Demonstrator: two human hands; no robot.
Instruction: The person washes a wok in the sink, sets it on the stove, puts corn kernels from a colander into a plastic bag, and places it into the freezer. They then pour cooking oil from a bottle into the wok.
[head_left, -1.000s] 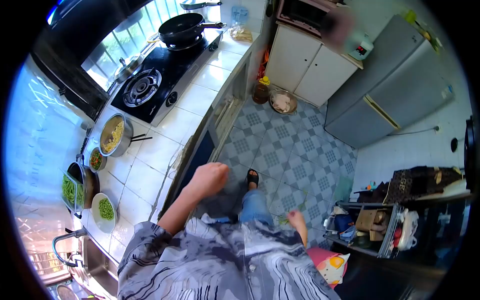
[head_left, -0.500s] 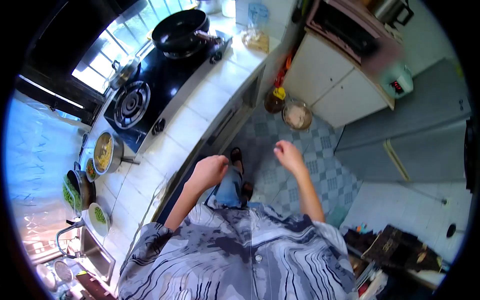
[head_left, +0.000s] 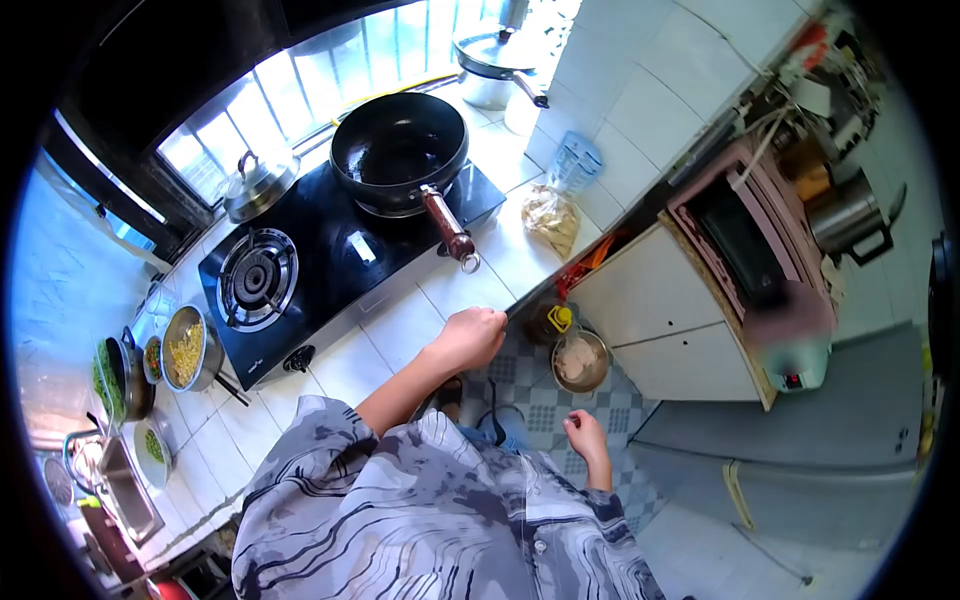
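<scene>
My left hand point(head_left: 472, 339) is a loose fist in front of the counter's edge, below the wok's handle and touching nothing that shows. The black wok point(head_left: 400, 145) rests on the far burner of the black gas stove point(head_left: 350, 240), its brown handle pointing towards the counter's front. Lower and to the right, my right hand point(head_left: 585, 435) hangs over the floor with its fingers curled. Nothing shows in either hand. Beyond it on the floor stands a metal basin point(head_left: 581, 362) holding pale food, beside a yellow-capped bottle point(head_left: 553, 321).
A bag of food point(head_left: 549, 222) lies on the counter right of the stove. At the left stand a pot of yellow food point(head_left: 187, 350) and a bowl of green peas point(head_left: 151, 453). A white cabinet point(head_left: 660, 320) and a grey fridge point(head_left: 790, 420) are at the right.
The view has moved towards the stove and cabinet, so the wok looks nearer. My right hand, raised half a second ago, is now lower. My left hand stays closed.
</scene>
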